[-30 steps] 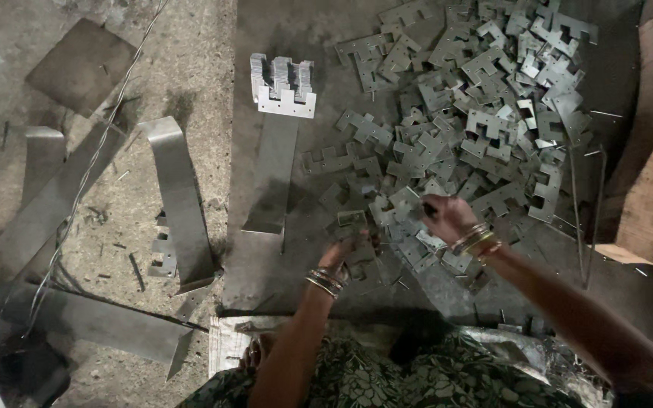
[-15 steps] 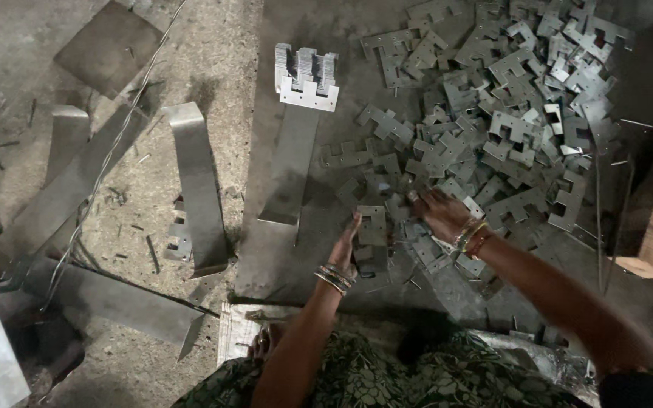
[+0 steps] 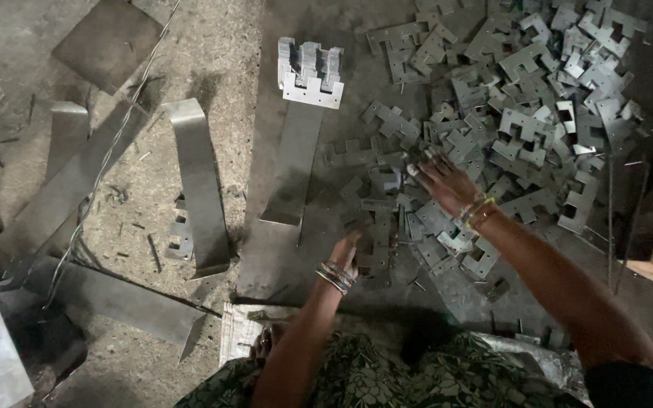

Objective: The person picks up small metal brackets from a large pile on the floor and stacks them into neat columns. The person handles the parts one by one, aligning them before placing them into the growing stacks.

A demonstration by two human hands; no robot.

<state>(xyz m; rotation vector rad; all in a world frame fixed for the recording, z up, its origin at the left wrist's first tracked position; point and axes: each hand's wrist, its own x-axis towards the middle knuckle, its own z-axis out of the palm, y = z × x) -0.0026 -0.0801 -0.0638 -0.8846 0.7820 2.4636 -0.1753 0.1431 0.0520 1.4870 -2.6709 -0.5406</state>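
A dusty concrete floor (image 3: 213,45) fills the view, strewn with sheet-metal offcuts and a wide heap (image 3: 538,113) of notched stampings spread up and to the right.

The left hand (image 3: 348,253) reaches forward from a bent arm, bangles (image 3: 334,276) at the wrist, palm down. Its fingers (image 3: 353,240) lie flat against a stamping (image 3: 376,242) that rests on the floor just past them; they press on it rather than close round it, though how firm the hold is I cannot tell. That piece lies flat, its long axis running away from the person, notches to its sides.

The right hand (image 3: 446,181) stretches farther out on a nearly straight arm that crosses from the lower right, bangles (image 3: 476,213) at the wrist too. Its fingers (image 3: 426,162) are spread and open, tips down on the near edge of the heap, gripping nothing. Loose stampings lie under the palm and on both sides of it, pointing every which way.

Well beyond the left fingers, a neat stack (image 3: 310,72) of the same pieces stands on the far end of a long strip (image 3: 292,162), which runs away from the person. Left of the left fingers, well apart, a bent strip (image 3: 198,189) lies alongside, and longer strips (image 3: 62,196) cross at a slant, with a wire (image 3: 111,143) over them. A flat plate (image 3: 107,41) lies at the top left.
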